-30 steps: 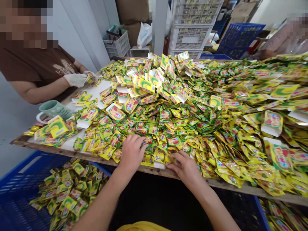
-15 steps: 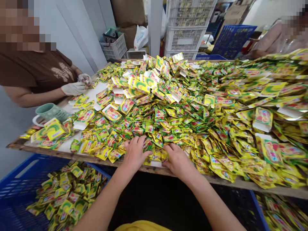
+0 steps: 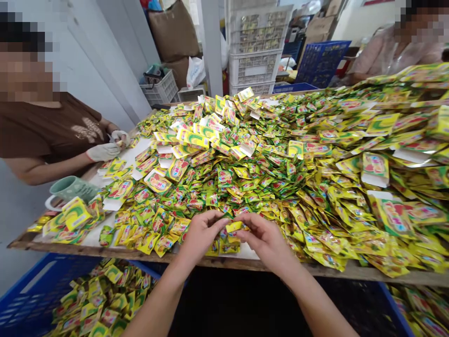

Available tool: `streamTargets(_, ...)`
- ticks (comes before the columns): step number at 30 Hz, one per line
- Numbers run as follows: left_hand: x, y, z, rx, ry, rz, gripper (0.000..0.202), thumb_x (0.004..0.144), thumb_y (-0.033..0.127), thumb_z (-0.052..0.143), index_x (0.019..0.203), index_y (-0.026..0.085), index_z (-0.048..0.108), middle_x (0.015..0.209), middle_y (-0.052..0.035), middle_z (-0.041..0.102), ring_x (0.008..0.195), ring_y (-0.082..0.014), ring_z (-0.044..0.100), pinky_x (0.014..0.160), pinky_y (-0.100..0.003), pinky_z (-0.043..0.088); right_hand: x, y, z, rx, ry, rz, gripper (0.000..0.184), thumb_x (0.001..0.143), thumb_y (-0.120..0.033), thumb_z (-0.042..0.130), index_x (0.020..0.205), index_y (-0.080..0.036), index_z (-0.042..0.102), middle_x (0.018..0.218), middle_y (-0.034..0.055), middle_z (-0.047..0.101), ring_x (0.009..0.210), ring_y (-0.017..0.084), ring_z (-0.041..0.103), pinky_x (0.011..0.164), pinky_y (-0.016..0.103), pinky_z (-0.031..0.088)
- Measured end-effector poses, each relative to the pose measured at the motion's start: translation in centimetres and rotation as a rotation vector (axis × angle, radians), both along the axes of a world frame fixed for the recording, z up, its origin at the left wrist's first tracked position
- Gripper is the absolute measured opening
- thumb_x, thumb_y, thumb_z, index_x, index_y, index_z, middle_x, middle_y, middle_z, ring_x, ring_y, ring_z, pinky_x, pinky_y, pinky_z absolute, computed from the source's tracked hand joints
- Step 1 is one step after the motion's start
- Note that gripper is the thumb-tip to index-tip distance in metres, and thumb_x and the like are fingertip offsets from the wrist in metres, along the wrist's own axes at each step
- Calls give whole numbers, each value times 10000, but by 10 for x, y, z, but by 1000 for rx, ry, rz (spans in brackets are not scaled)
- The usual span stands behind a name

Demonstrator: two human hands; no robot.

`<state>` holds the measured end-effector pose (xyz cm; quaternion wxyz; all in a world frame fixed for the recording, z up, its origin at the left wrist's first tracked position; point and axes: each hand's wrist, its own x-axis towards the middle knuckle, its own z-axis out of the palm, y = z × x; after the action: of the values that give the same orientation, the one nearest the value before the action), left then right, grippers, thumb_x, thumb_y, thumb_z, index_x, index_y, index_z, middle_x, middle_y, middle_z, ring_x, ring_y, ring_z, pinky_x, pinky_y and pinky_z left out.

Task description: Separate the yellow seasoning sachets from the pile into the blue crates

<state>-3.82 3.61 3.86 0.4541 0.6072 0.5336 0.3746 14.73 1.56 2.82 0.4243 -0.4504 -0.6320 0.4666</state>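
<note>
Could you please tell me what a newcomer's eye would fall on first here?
Probably the great heap of yellow-and-green packets spread across the table. Next, at the near edge, the left hand and right hand meet at a small yellow packet. A pale green mug also stands out at the table's left end.

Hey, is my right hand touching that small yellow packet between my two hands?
Touching. The head view shows one end of the small yellow packet between the thumb and fingers of your right hand.
</note>
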Motion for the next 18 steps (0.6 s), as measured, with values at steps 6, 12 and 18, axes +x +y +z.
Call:
streamTargets(6,24,6,4,-187,-227,-167,281,685,336,748,867,138,670,746,9,618,717,-137,539,660,-227,421,11,10,-7,259,-190,-82,248,868,-162,563,1093,-204,658,995,62,690,900,173,643,792,295,503)
streamTargets(12,39,10,-2,-246,-160,-250,314,692,237,741,988,140,699,944,-42,697,893,-203,602,831,-292,450,18,13,-17,294,-275,-171,180,894,-166,535,1052,-203,611,968,47,697,883,179,646,779,294,489)
streamTargets(18,47,16,-4,-286,-207,-259,205,772,252,664,946,159,720,887,-38,711,846,-195,625,773,-277,472,18,19,-17,345,-303,-290,226,869,-257,597,1081,-179,597,992,91,638,960,229,587,829,344,471)
